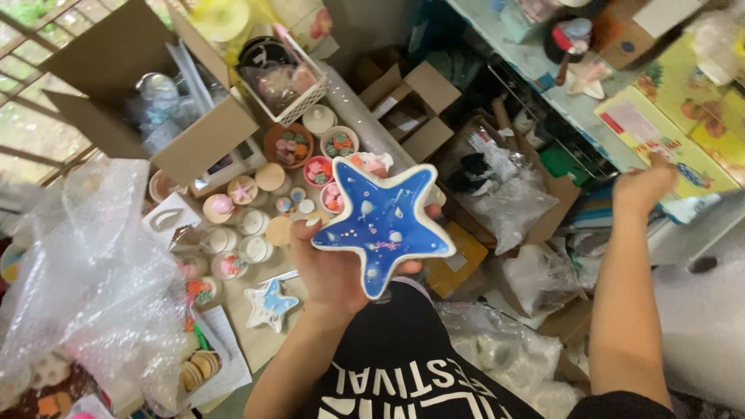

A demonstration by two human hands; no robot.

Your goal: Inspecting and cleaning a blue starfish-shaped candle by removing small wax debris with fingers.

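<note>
The left hand (335, 268) is gripping a blue star-shaped dish (383, 223) from beneath, near the picture's centre, its glossy blue hollow carrying small white and pink specks, while the right hand (642, 186) is reaching out at three o'clock toward a cluttered shelf (543, 70), blurred so that I cannot tell whether it is wide or closed. At ten o'clock of the dish, small round bowls (339, 142) holding coloured bits are crowding the tabletop (268, 330); a white basket (289, 84) of wrapped pieces and an open cardboard box (147, 85) of bubble wrap are sitting beyond, and a smaller star dish (270, 303) is lying at seven o'clock.
</note>
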